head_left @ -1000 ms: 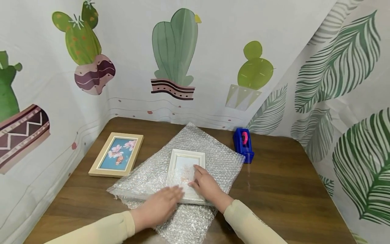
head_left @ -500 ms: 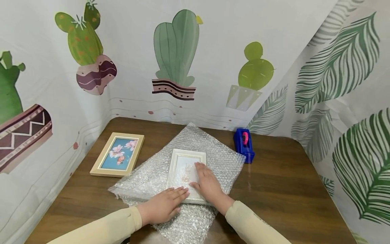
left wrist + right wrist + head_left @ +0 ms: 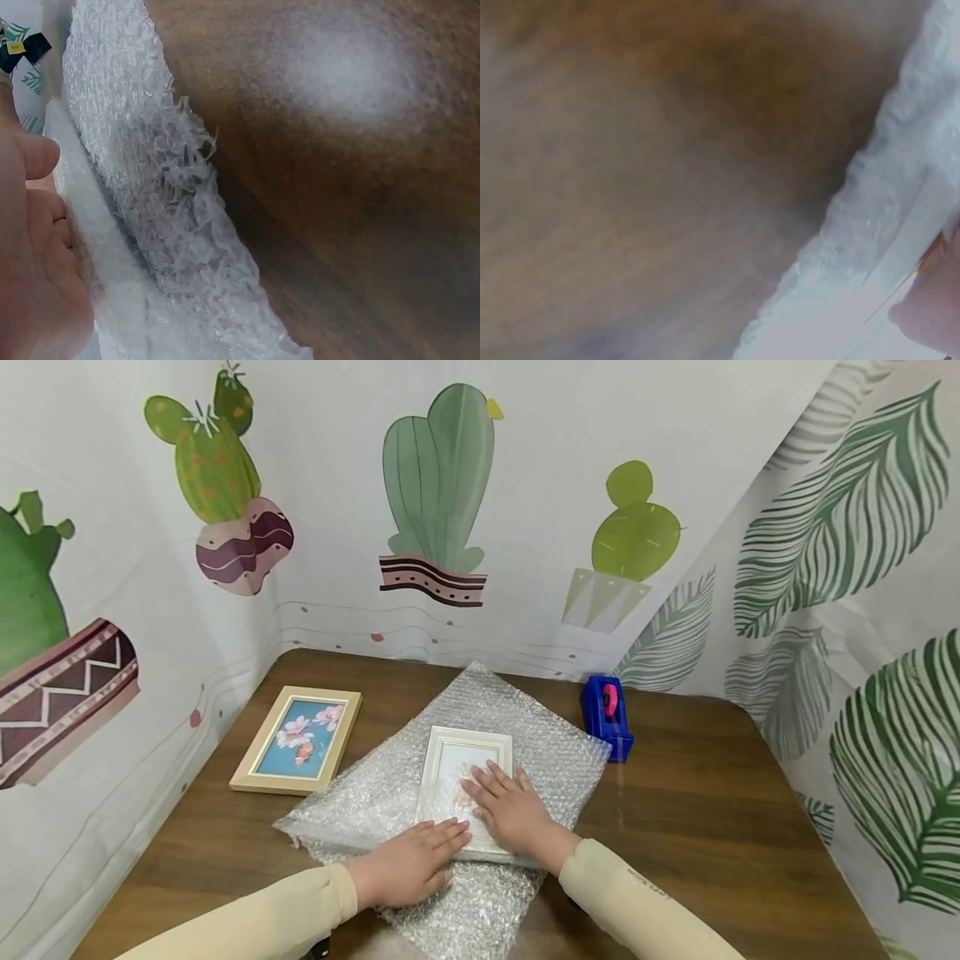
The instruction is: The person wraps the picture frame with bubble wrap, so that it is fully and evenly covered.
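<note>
A white picture frame (image 3: 452,768) lies face up on a silvery sheet of bubble wrap (image 3: 367,802). My left hand (image 3: 412,864) rests with straight fingers over the frame's near left part and the wrap there. Spread flat, my right hand (image 3: 517,814) presses on the frame's right side and hides part of its picture. In the left wrist view, the left palm (image 3: 37,247) is beside the crinkled edge of the wrap (image 3: 172,187). Only a fingertip of the right hand (image 3: 934,307) shows in the right wrist view, which is blurred.
A tan picture frame (image 3: 303,739) with pink flowers on blue lies at the left of the brown table (image 3: 697,827). By the wrap's right corner stands a blue tape dispenser (image 3: 606,714) with a pink core. A cactus-print cloth (image 3: 330,527) hangs behind.
The left hand has come down flat on the near part of the frame. On the frame, the right hand's fingers have spread and shifted slightly left. The view has turned a little.
</note>
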The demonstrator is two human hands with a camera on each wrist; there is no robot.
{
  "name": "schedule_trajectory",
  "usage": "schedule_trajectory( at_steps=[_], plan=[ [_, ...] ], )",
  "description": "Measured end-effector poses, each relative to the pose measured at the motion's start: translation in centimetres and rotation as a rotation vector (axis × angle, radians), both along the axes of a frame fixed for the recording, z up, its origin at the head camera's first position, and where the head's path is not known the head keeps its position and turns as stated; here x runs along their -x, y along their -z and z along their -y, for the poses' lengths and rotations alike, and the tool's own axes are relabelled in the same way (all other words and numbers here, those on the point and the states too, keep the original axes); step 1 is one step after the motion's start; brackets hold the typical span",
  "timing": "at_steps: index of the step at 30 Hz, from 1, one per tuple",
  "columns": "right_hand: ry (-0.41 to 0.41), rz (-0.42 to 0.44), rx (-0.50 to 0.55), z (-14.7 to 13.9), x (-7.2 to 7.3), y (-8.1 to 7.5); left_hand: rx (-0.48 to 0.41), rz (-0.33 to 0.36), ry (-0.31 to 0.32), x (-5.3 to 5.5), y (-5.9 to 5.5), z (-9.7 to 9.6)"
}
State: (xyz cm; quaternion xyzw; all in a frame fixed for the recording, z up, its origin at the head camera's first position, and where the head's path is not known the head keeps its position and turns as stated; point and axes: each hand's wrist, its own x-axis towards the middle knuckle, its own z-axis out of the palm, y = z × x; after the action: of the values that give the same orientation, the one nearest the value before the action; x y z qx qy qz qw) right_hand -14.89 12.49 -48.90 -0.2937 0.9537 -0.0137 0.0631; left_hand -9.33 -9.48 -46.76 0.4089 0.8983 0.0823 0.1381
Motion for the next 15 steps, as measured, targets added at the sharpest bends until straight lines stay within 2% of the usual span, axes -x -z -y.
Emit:
schedule_trajectory(
  at_steps=[4, 11, 15],
  plan=[
    [-0.011, 0.055, 0.001, 0.0, 0.3, -0.3, 0.009, 0.007, -0.025, 0.1, -0.1, -0.2],
    [-0.025, 0.056, 0.021, -0.3, 0.4, -0.2, 0.031, -0.109, -0.038, 0.3, 0.3, -1.2],
    [-0.033, 0.084, 0.058, -0.6, 0.6, -0.1, 0.031, -0.129, -0.05, 0.5, 0.7, -1.5]
  ],
)
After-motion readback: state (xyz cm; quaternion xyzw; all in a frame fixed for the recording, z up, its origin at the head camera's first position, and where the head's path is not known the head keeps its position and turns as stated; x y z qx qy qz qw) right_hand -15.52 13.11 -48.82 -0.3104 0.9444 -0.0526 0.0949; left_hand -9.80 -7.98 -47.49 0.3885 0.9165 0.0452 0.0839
